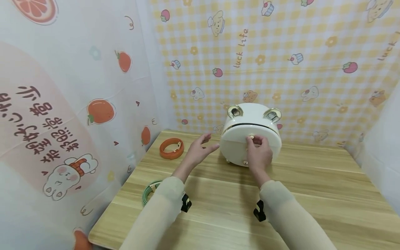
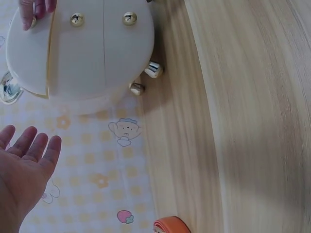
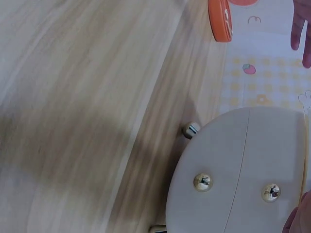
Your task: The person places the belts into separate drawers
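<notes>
A round white drawer box (image 1: 253, 113) with gold-rimmed, ear-like rings on top stands on short gold feet at the back of the table. My right hand (image 1: 260, 156) pinches the top gold knob (image 1: 251, 136) between thumb and fingers. The top drawer front (image 2: 29, 58) stands slightly out from the box, with a thin gap along its edge. Two more gold knobs show below it, the middle knob (image 2: 77, 19) and the lower knob (image 2: 129, 18). To the left of the box, my left hand (image 1: 198, 151) hovers with fingers spread and holds nothing.
A coiled orange belt (image 1: 172, 148) lies at the table's back left. Nearer, a coiled green belt (image 1: 147, 194) is partly hidden by the left sleeve. Printed cloth (image 1: 200, 76) hangs behind and beside the wooden table (image 1: 312, 194).
</notes>
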`<act>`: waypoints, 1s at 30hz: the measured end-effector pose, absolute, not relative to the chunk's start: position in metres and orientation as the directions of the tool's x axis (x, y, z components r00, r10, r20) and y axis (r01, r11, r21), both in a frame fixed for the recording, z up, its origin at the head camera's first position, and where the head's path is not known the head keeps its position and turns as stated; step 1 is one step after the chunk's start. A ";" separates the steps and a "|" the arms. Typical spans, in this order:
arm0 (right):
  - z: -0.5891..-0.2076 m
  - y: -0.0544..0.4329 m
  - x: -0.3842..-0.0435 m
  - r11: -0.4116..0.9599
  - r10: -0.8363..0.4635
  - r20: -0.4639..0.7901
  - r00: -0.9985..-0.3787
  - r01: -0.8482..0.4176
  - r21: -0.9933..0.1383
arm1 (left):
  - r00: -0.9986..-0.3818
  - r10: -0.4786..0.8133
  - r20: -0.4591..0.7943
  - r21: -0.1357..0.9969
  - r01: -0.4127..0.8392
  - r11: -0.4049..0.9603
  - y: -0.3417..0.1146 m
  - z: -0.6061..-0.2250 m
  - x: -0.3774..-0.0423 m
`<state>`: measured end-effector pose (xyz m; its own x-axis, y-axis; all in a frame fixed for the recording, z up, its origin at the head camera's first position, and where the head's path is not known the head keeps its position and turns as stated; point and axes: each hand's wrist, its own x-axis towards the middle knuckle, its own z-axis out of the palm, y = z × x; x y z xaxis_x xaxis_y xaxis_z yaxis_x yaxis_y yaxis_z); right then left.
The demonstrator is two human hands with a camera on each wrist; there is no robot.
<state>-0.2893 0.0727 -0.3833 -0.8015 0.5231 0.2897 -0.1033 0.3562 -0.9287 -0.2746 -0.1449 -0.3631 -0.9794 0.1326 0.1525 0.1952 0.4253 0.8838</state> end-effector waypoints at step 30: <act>-0.384 0.092 -0.303 0.432 0.449 0.272 -0.851 -0.060 -0.900 | -0.982 0.111 0.154 0.868 0.188 0.459 -0.176 -0.358 -0.268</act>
